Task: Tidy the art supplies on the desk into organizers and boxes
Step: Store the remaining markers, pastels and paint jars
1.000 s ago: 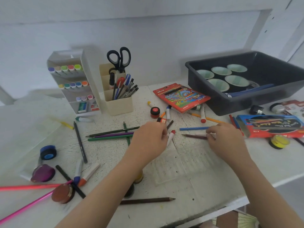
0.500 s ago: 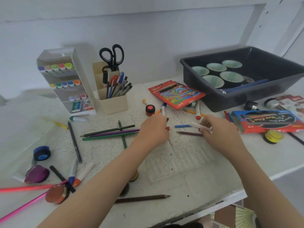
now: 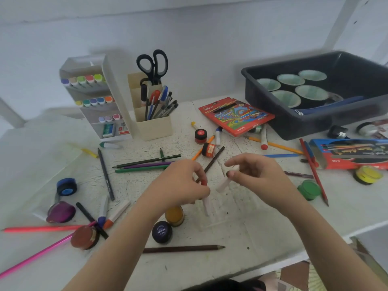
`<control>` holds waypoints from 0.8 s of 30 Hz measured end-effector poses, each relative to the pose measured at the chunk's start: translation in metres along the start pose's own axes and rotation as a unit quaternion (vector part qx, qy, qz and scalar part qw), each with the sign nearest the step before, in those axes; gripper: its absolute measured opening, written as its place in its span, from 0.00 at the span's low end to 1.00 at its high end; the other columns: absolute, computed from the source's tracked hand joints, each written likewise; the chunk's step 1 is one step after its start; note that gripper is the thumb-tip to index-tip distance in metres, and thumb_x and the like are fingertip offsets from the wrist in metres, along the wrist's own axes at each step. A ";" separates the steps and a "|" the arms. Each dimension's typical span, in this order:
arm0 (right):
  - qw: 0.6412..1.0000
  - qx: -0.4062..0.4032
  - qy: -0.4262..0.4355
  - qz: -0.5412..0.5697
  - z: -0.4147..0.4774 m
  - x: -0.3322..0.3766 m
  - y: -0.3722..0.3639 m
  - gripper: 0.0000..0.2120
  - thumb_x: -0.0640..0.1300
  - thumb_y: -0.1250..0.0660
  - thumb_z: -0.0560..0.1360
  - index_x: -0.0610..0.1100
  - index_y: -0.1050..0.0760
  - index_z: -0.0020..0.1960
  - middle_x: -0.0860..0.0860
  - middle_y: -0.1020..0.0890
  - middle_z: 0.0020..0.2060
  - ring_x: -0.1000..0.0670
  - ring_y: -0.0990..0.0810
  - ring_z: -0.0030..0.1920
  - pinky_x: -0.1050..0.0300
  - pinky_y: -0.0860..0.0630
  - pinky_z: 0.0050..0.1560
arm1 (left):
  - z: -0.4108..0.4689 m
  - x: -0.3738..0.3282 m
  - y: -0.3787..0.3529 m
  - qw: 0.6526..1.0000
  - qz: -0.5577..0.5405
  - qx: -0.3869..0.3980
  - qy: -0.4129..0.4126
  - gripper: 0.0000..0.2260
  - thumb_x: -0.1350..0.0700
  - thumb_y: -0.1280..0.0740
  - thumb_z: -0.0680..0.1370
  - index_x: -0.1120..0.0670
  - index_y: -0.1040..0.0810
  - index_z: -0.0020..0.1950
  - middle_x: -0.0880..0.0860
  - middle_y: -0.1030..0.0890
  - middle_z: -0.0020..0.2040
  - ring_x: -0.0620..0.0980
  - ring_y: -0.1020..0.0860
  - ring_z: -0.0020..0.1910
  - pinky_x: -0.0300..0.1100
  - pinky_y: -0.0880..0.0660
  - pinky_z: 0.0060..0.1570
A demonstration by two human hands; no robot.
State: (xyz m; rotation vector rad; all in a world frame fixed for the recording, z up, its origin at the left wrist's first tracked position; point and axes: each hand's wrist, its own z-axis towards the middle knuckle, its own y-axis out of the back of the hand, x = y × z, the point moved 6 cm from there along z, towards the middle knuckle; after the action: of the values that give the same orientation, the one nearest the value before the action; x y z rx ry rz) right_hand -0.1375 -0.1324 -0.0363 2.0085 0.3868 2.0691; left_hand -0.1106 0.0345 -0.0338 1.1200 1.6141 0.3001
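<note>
Because both white markers belong in an organizer, I am pinching the red-capped white marker [image 3: 205,198] in my left hand [image 3: 178,185] and another white marker [image 3: 224,183] in my right hand [image 3: 258,177], lifted above the white desk [image 3: 262,227].

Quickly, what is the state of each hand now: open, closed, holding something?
Left hand: closed on a white marker with a red cap.
Right hand: closed on another white marker.

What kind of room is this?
Probably a home craft or drawing corner: a white desk strewn with coloured pencils, little paint pots, and a marker rack.
</note>
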 end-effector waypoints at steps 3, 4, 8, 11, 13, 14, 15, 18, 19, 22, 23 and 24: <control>1.000 0.003 -0.016 0.021 0.000 -0.007 -0.017 0.02 0.43 0.30 0.72 0.48 0.21 0.44 0.43 0.21 0.34 0.50 0.24 0.35 0.53 0.24 0.38 | -0.001 0.006 -0.002 0.997 0.076 -0.027 0.006 0.03 0.56 0.32 0.71 0.49 0.25 0.41 0.48 0.20 0.37 0.46 0.21 0.34 0.41 0.22 0.36; 1.000 0.005 -0.014 0.016 0.000 -0.008 -0.023 0.01 0.43 0.31 0.73 0.48 0.21 0.44 0.42 0.19 0.36 0.49 0.23 0.35 0.54 0.23 0.39 | 0.000 0.007 -0.003 0.995 0.091 -0.034 0.009 0.03 0.56 0.32 0.71 0.49 0.25 0.40 0.48 0.21 0.37 0.45 0.22 0.34 0.39 0.24 0.35; 0.999 0.025 -0.002 -0.044 0.001 -0.011 -0.043 0.05 0.44 0.33 0.75 0.51 0.19 0.46 0.47 0.18 0.37 0.50 0.22 0.37 0.57 0.25 0.40 | 0.005 0.007 -0.004 0.990 0.137 -0.042 0.012 0.03 0.58 0.32 0.71 0.51 0.21 0.43 0.49 0.21 0.42 0.46 0.24 0.38 0.36 0.31 0.32; 0.999 0.005 -0.019 -0.035 0.002 -0.016 -0.049 0.04 0.44 0.30 0.73 0.52 0.23 0.45 0.50 0.20 0.32 0.59 0.26 0.29 0.66 0.29 0.32 | 0.006 0.005 -0.004 0.988 0.149 -0.048 0.009 0.06 0.57 0.31 0.71 0.51 0.20 0.47 0.48 0.23 0.43 0.46 0.26 0.40 0.35 0.34 0.31; 0.999 -0.011 -0.035 -0.017 0.002 -0.020 -0.049 0.06 0.44 0.29 0.72 0.50 0.26 0.45 0.49 0.19 0.33 0.60 0.27 0.28 0.68 0.31 0.31 | 0.007 0.005 -0.003 0.988 0.150 -0.045 0.002 0.05 0.56 0.29 0.71 0.50 0.20 0.46 0.46 0.25 0.39 0.44 0.26 0.37 0.34 0.34 0.30; 0.999 -0.014 -0.039 -0.016 0.002 -0.021 -0.050 0.06 0.44 0.29 0.72 0.49 0.26 0.44 0.48 0.19 0.33 0.60 0.27 0.28 0.69 0.31 0.31 | 0.007 0.005 -0.002 0.988 0.150 -0.043 -0.002 0.05 0.55 0.29 0.70 0.50 0.21 0.45 0.46 0.25 0.38 0.43 0.27 0.36 0.34 0.34 0.29; 0.999 -0.018 -0.041 -0.017 0.002 -0.022 -0.050 0.07 0.45 0.28 0.71 0.48 0.26 0.44 0.49 0.19 0.33 0.60 0.27 0.29 0.68 0.31 0.31 | 0.007 0.006 -0.002 0.988 0.149 -0.041 -0.004 0.04 0.55 0.28 0.70 0.50 0.21 0.44 0.45 0.25 0.37 0.42 0.27 0.34 0.34 0.34 0.29; 0.998 -0.029 -0.043 -0.026 0.001 -0.024 -0.049 0.07 0.45 0.29 0.72 0.48 0.26 0.45 0.49 0.19 0.36 0.57 0.24 0.32 0.66 0.28 0.34 | 0.006 0.006 -0.002 0.989 0.147 -0.032 -0.009 0.05 0.53 0.27 0.70 0.51 0.19 0.45 0.46 0.22 0.39 0.43 0.25 0.36 0.34 0.31 0.33; 0.998 -0.033 -0.042 -0.029 0.001 -0.024 -0.049 0.06 0.45 0.29 0.72 0.48 0.26 0.45 0.49 0.20 0.37 0.55 0.24 0.34 0.65 0.27 0.35 | 0.006 0.006 -0.003 0.989 0.147 -0.027 -0.010 0.06 0.53 0.26 0.70 0.51 0.18 0.45 0.47 0.21 0.41 0.44 0.24 0.38 0.35 0.29 0.36; 0.998 -0.045 -0.030 -0.040 -0.001 -0.024 -0.049 0.05 0.44 0.30 0.73 0.48 0.26 0.45 0.49 0.20 0.38 0.50 0.23 0.36 0.63 0.26 0.36 | 0.003 0.005 -0.005 0.988 0.154 -0.019 -0.012 0.07 0.54 0.25 0.69 0.51 0.20 0.44 0.48 0.22 0.42 0.45 0.25 0.40 0.36 0.30 0.36; 0.998 -0.049 -0.026 -0.039 -0.002 -0.024 -0.050 0.05 0.44 0.30 0.73 0.48 0.26 0.45 0.49 0.20 0.38 0.51 0.23 0.35 0.64 0.26 0.36 | 0.002 0.005 -0.006 0.988 0.156 -0.018 -0.011 0.08 0.55 0.25 0.68 0.51 0.21 0.44 0.47 0.23 0.42 0.45 0.25 0.39 0.35 0.32 0.34; 0.998 -0.052 -0.025 -0.036 -0.002 -0.024 -0.050 0.06 0.44 0.30 0.73 0.48 0.26 0.45 0.49 0.20 0.38 0.52 0.24 0.34 0.65 0.26 0.35 | 0.001 0.005 -0.007 0.987 0.157 -0.018 -0.009 0.09 0.55 0.25 0.69 0.51 0.22 0.44 0.47 0.24 0.42 0.45 0.26 0.39 0.35 0.33 0.32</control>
State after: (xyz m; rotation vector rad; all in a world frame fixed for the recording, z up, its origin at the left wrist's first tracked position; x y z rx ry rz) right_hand -0.1398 -0.0936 -0.0767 1.9528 0.3295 1.9519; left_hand -0.1128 0.0347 -0.0419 1.3459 1.4079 0.5196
